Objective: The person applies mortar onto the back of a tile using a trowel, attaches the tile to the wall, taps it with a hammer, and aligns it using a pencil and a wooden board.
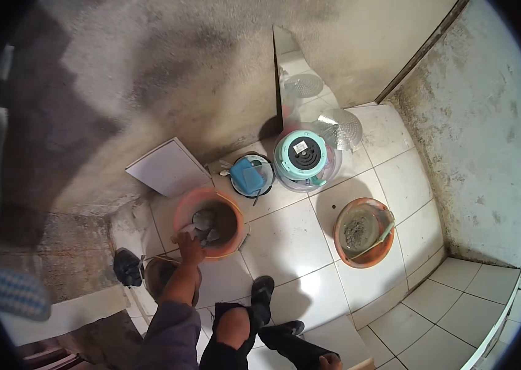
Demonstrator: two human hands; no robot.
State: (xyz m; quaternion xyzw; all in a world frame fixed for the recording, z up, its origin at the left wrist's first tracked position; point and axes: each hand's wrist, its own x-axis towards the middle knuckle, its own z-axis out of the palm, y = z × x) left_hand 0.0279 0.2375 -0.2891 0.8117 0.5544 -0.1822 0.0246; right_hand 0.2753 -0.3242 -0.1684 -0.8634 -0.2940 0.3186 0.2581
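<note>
My left hand [191,248] reaches over the near left rim of an orange bucket [234,206]. Its fingers are closed on a pale grey piece [194,230] whose kind I cannot make out. Grey lumps [204,217] lie inside that bucket, beyond the fingers. At the lower edge, beside my dark trouser leg, my right hand [329,362] appears with curled fingers. Whatever it may hold is hidden.
Another orange bucket [339,231] with grey wet material stands at right. Along the back are a white tile [168,168], a blue container [248,176], a turquoise appliance [302,158] and a perforated metal bowl [340,128]. A dark bucket [159,276] is beneath my left forearm.
</note>
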